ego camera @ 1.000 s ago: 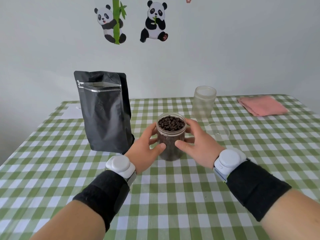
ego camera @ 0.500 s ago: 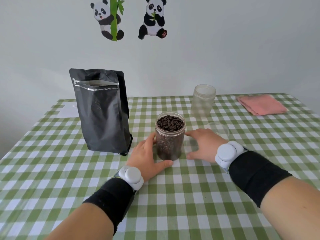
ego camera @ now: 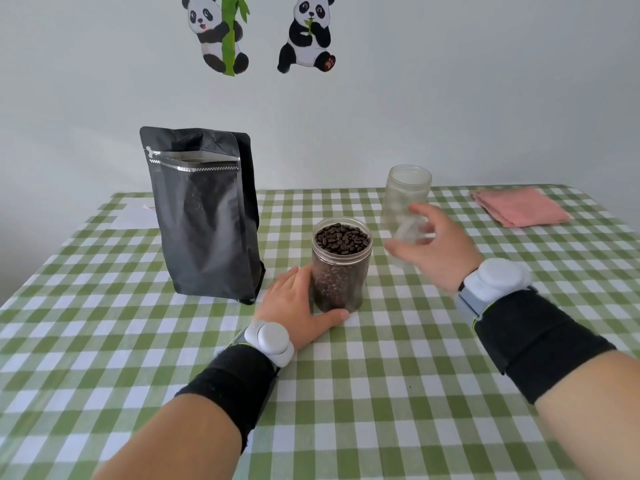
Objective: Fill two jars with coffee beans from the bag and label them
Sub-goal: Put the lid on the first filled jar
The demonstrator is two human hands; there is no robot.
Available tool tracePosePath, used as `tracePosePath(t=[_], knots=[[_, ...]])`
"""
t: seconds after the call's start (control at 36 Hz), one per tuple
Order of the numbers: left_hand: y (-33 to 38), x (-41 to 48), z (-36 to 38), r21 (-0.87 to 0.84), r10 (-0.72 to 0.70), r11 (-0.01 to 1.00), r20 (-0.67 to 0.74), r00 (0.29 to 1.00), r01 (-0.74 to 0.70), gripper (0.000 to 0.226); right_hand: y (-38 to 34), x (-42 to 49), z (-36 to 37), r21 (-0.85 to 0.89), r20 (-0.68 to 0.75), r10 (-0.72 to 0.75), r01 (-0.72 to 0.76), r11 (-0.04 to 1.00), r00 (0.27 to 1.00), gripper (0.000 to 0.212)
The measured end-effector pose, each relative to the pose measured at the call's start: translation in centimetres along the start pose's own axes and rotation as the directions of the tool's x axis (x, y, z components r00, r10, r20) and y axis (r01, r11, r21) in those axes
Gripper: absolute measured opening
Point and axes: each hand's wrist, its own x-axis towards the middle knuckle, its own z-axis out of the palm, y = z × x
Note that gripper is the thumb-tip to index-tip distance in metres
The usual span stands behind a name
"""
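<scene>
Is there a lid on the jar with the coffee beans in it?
No, the jar of beans is open on top, and you can see right down onto the dark beans at its rim.

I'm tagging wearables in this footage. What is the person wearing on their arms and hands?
The left hand and right hand are bare, no gloves. Each wrist carries a rounded white device, left and right, on a grey strap. Above it, a wide black fabric band wraps each forearm, left and right. No cables show.

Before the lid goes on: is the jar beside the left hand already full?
Full. Coffee beans fill the jar to just under its open rim.
</scene>
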Motion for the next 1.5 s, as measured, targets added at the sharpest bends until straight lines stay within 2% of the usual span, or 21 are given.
tracePosePath(t=[0.08,0.17,0.25,0.31,0.42,0.53,0.72,0.94,1.08,1.17,1.25,1.33,1.39,1.5], knots=[[-0.1,0.2,0.0,0.007,-0.025,1.0,0.016,1.0,0.025,0.085,-1.5,0.1,0.0,0.241,-0.118,0.042,-0.013,0.971,0.992,0.065],[-0.1,0.1,-0.1,0.019,-0.034,0.999,0.032,0.999,0.034,0.091,-2.6,-0.1,0.1,0.414,-0.221,0.127,-0.025,0.91,0.967,0.061],[0.4,-0.1,-0.5,0.03,-0.048,0.998,0.055,0.997,0.046,0.089,-3.6,-0.3,0.1,0.511,-0.236,0.167,-0.024,0.859,0.957,0.063],[0.6,-0.1,-0.6,0.042,-0.05,0.998,0.063,0.997,0.048,0.089,-3.9,-0.7,0.2,0.526,-0.194,0.136,-0.014,0.851,0.971,0.065],[0.4,0.0,-0.4,0.047,-0.058,0.997,0.065,0.996,0.055,0.088,-4.8,-1.9,0.8,0.416,-0.053,0.01,0.013,0.909,0.999,0.05],[0.2,0.0,-0.3,0.045,-0.05,0.998,0.064,0.997,0.047,0.089,-5.6,-2.6,1.4,0.329,0.086,-0.092,0.059,0.943,0.992,0.034],[0.1,0.0,-0.2,0.053,-0.045,0.998,0.062,0.997,0.042,0.091,-6.5,-2.9,1.3,0.169,0.144,-0.164,0.139,0.976,0.976,0.03],[0.4,-0.2,-0.6,0.063,-0.051,0.997,0.072,0.996,0.046,0.089,-7.2,-2.3,1.4,0.043,0.222,-0.266,0.263,0.964,0.938,0.027],[0.3,0.0,-0.4,0.061,-0.055,0.997,0.08,0.995,0.05,0.09,-7.1,-1.9,2.0,-0.01,0.226,-0.284,0.293,0.956,0.932,0.031],[0.2,0.0,-0.3,0.065,-0.052,0.997,0.072,0.996,0.048,0.09,-6.9,-1.8,2.2,-0.056,0.173,-0.274,0.288,0.956,0.946,0.041],[0.3,-0.1,-0.4,0.061,-0.058,0.997,0.07,0.996,0.054,0.091,-6.8,-2.0,2.1,-0.037,0.164,-0.266,0.275,0.961,0.95,0.047],[0.4,-0.1,-0.5,0.052,-0.061,0.997,0.078,0.995,0.057,0.09,-6.3,-2.3,1.9,0.004,0.209,-0.258,0.263,0.965,0.943,0.042],[0.4,-0.1,-0.5,0.054,-0.062,0.997,0.08,0.995,0.057,0.091,-6.2,-2.4,2.0,-0.019,0.19,-0.259,0.267,0.964,0.947,0.04],[0.4,-0.2,-0.6,0.056,-0.063,0.997,0.081,0.995,0.058,0.091,-6.3,-2.4,2.1,-0.055,0.141,-0.245,0.255,0.965,0.959,0.051]])
